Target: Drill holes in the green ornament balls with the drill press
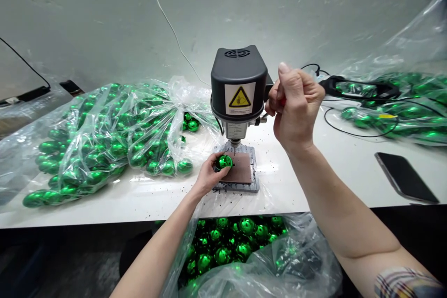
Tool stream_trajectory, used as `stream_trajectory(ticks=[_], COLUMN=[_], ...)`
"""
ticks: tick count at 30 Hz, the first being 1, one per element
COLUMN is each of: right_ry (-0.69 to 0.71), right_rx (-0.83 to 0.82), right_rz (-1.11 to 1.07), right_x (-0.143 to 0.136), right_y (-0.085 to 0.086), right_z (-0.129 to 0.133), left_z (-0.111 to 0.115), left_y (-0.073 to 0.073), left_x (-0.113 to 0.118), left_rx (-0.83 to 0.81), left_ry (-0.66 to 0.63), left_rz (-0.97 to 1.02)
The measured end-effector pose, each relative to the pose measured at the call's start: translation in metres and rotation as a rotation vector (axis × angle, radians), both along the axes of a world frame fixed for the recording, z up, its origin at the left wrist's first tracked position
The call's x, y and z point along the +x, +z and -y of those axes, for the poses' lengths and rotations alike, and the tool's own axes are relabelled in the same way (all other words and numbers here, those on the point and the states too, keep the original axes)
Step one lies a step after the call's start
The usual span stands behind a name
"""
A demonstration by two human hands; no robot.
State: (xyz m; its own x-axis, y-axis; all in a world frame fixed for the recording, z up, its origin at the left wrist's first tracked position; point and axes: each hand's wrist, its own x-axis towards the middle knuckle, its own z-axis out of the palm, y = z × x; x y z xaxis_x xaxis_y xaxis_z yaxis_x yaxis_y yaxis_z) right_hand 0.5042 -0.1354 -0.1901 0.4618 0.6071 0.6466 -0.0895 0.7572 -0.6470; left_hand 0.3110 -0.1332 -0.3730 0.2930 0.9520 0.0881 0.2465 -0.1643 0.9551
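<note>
A small bench drill press (239, 81) with a black housing and a yellow warning label stands on the white table. My left hand (210, 172) grips a shiny green ball (224, 163) over the brown board (240, 172) on the press's grey base (256, 167). The ball is just left of the drill bit; whether they touch I cannot tell. Raised at the right of the housing, my right hand (296, 102) is closed on the press's feed handle, of which only a bit of red shows between the fingers.
A clear plastic bag (104, 135) of green balls lies at left, another bag (415, 107) at right. Below the table's front edge, an open bag (296, 260) holds many more. A phone (405, 177) and black cables (359, 135) lie at right. Dark shavings dot the white table (139, 195).
</note>
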Motion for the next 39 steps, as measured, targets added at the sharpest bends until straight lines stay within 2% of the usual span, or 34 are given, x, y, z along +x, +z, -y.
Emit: stream_trajectory(ticks=[5, 12, 18, 22, 26, 29, 33, 39], right_ry=[0.003, -0.018, -0.057, -0.024, 0.030, 0.017, -0.079, -0.140], right_rx=[-0.029, -0.020, -0.002, -0.024, 0.027, 0.068, 0.094, 0.261], right_rz=[0.015, 0.027, 0.108, 0.023, -0.041, -0.019, 0.065, 0.145], right_x=[0.002, 0.002, 0.004, 0.001, -0.003, -0.003, -0.004, -0.005], right_y=[-0.001, -0.002, -0.002, 0.000, -0.001, -0.007, -0.023, -0.051], right_z=[-0.001, -0.002, -0.004, -0.001, 0.006, 0.011, 0.018, 0.021], left_z=[-0.004, -0.003, 0.000, 0.001, 0.002, 0.003, 0.005, 0.006], left_y=[-0.002, -0.011, -0.022, -0.027, -0.027, -0.026, -0.029, -0.030], left_x=[0.007, 0.024, 0.035, 0.041, 0.044, 0.043, 0.042, 0.043], left_rx=[0.098, 0.122, 0.243, 0.252, 0.216, 0.228, 0.257, 0.270], left_ry=[-0.029, 0.091, 0.169, 0.210, 0.228, 0.223, 0.238, 0.246], left_rz=[-0.064, -0.120, -0.167, -0.177, -0.198, -0.208, -0.224, -0.225])
